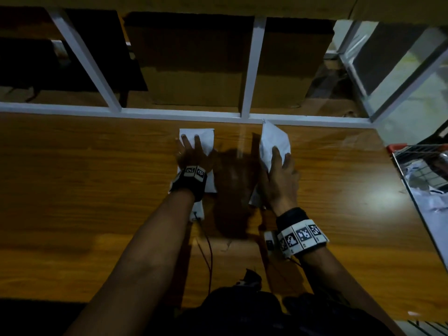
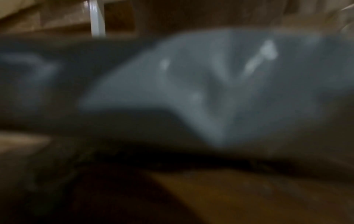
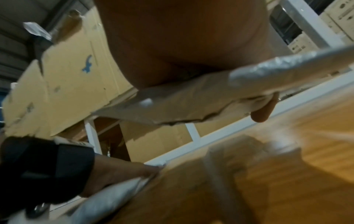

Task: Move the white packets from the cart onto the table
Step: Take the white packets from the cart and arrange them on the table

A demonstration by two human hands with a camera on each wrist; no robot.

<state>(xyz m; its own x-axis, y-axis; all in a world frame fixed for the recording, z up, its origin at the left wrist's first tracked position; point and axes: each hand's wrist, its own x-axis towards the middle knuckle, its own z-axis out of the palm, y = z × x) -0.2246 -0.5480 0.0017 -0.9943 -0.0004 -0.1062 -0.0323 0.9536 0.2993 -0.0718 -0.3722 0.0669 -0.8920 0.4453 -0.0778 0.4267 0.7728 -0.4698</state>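
Observation:
Two white packets are over the wooden table [image 1: 97,190]. The left packet [image 1: 206,141] lies flat near the far edge, and my left hand [image 1: 191,151] rests on it with straight, spread fingers. The left wrist view shows only a blurred grey-white packet [image 2: 191,83]. My right hand [image 1: 278,161] grips the second packet [image 1: 271,139], which is tilted with one edge raised off the table. In the right wrist view that packet [image 3: 191,98] sits under my palm with a fingertip [image 3: 262,112] curled beneath it. My left hand [image 3: 124,171] and its packet [image 3: 107,195] show there too.
A wire cart [image 1: 417,151] with a red corner stands off the table's right end, with more white packets [image 1: 434,197] in it. A white frame rail [image 1: 169,113] runs along the table's far edge, with cardboard boxes [image 1: 194,69] behind it. Thin wires [image 1: 208,251] hang below my wrists.

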